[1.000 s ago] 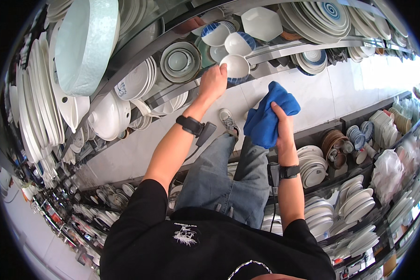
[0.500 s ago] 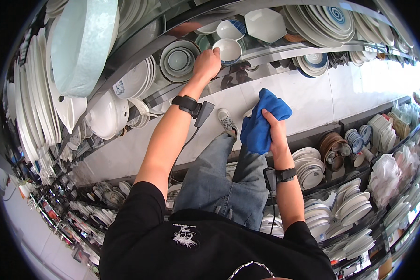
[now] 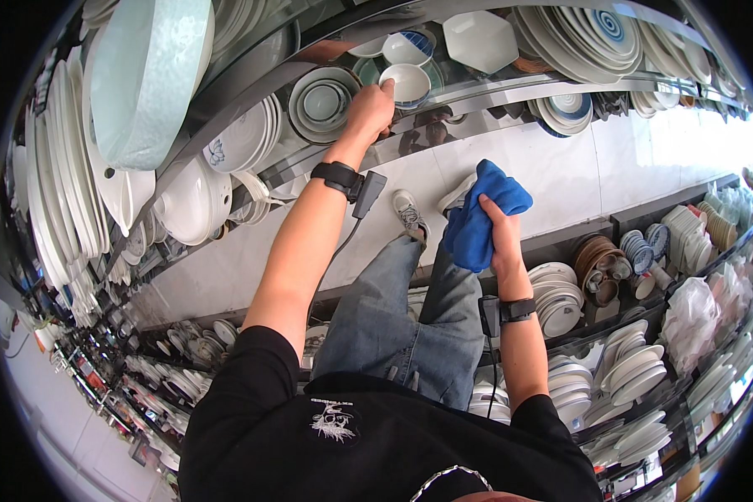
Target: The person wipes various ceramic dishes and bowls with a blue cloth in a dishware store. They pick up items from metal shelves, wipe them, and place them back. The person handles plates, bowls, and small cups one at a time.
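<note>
- The left hand [image 3: 371, 107] is raised to the front edge of the metal shelf [image 3: 477, 90], fingers curled together over that edge; whether they pinch anything cannot be told.
- The white bowl [image 3: 404, 82] sits on the shelf just beside the left fingertips, close to the front edge; contact between the two cannot be told.
- The patterned bowl [image 3: 407, 46] stands just behind the white bowl.
- The nested bowls [image 3: 322, 102] stand on the same shelf, on the other side of the left hand.
- The hexagonal dish [image 3: 479, 38] rests farther along the shelf toward the right.
- The right hand [image 3: 499, 233] is held lower, in front of the body, fingers closed tight around the blue cloth [image 3: 480, 213].
- The cloth is bunched up, most of it rising out of the grip above the hand, well apart from the shelf.
- Each wrist carries a black band [image 3: 336, 176] with a cable attached.
- Plate stacks [image 3: 558, 290] fill the lower racks on the right.
</note>
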A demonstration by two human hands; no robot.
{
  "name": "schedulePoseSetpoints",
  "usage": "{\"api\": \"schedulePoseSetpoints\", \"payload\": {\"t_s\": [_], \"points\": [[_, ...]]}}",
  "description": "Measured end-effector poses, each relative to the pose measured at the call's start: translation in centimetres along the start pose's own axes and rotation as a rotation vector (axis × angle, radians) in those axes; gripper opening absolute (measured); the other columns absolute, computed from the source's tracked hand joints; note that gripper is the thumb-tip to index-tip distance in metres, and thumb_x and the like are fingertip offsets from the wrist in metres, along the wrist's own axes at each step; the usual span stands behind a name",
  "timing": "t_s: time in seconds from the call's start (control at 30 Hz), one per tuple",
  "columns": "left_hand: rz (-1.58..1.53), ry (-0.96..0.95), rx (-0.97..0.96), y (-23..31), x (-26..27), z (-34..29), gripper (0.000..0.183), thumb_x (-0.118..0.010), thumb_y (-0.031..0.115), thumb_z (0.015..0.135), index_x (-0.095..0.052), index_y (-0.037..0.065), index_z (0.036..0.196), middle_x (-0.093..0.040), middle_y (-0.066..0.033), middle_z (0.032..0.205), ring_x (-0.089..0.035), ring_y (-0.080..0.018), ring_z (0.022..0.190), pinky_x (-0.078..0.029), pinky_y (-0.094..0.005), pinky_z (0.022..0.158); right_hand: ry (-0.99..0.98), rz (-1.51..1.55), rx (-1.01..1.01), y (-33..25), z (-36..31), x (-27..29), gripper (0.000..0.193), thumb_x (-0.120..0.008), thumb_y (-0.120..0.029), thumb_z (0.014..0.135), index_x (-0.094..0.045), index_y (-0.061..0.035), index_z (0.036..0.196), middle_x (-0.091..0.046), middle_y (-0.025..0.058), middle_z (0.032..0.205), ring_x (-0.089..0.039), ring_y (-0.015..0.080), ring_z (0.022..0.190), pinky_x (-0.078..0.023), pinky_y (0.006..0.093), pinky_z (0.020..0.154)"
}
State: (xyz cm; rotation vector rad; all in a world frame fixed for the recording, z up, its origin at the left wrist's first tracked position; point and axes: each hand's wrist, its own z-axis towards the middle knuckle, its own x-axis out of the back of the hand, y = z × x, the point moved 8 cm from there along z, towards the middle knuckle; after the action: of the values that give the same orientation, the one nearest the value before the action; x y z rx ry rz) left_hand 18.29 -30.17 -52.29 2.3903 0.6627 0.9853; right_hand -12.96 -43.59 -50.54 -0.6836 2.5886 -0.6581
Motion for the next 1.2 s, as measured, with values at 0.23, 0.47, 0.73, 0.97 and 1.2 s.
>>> {"api": "schedulePoseSetpoints", "payload": {"t_s": [0.23,0.47,0.73,0.97,1.2], "points": [[-0.329,0.055,0.066,0.2,-0.9,-1.8,0.05,-0.054,0.035,0.103,-0.062,-0.013,0.093,-0.062,-0.0132,0.068,-0.061,-0.0206,0.049,-0.055,-0.0345,0.041,-0.002,-0.049,0.0,0.5,0.2,-0.2,0.035,-0.07,-0.012,0.092,-0.06,-0.0027,0.123,-0.067,0.0086,0.108,-0.067,0.0204,0.095,-0.055,0.0353,0.085],[-0.62,0.12,0.082,-1.0,-2.9,-2.7,0.04,-0.053,0.032,0.104,-0.058,-0.006,0.094,-0.058,-0.006,0.07,-0.058,-0.0158,0.05,-0.058,-0.0332,0.045,0.008,-0.07,-0.003,-0.7,-0.5,-1.4,0.032,-0.069,-0.012,0.092,-0.06,-0.0024,0.122,-0.067,0.0086,0.106,-0.067,0.0204,0.093,-0.056,0.0347,0.084],[-0.765,0.132,0.15,-2.6,-3.8,-2.2,0.045,-0.055,0.04,0.105,-0.056,-0.004,0.095,-0.055,-0.0057,0.075,-0.057,-0.015,0.051,-0.058,-0.034,0.045,-0.011,-0.062,0.007,-0.7,0.1,-1.4,0.031,-0.069,-0.012,0.092,-0.061,-0.0019,0.121,-0.068,0.0084,0.105,-0.067,0.0204,0.091,-0.056,0.0348,0.082],[-0.89,0.075,0.195,-4.0,-4.6,-3.1,0.039,-0.056,0.038,0.105,-0.058,0.0,0.098,-0.054,-0.0013,0.072,-0.054,-0.014,0.049,-0.054,-0.0316,0.044,-0.028,-0.07,0.003,-0.2,0.4,-1.0,0.032,-0.07,-0.011,0.092,-0.06,-0.0024,0.121,-0.067,0.0081,0.106,-0.066,0.02,0.094,-0.055,0.0351,0.085],[0.171,0.596,-0.428,-0.5,5.0,-9.4,0.024,-0.068,0.026,0.096,-0.062,0.004,0.103,-0.058,-0.0132,0.086,-0.063,-0.0321,0.077,-0.053,-0.0458,0.071,-0.039,-0.057,-0.006,-0.3,0.8,-0.8,0.032,-0.069,-0.012,0.092,-0.06,-0.0029,0.121,-0.067,0.0079,0.107,-0.066,0.0202,0.094,-0.055,0.0349,0.085]]}}
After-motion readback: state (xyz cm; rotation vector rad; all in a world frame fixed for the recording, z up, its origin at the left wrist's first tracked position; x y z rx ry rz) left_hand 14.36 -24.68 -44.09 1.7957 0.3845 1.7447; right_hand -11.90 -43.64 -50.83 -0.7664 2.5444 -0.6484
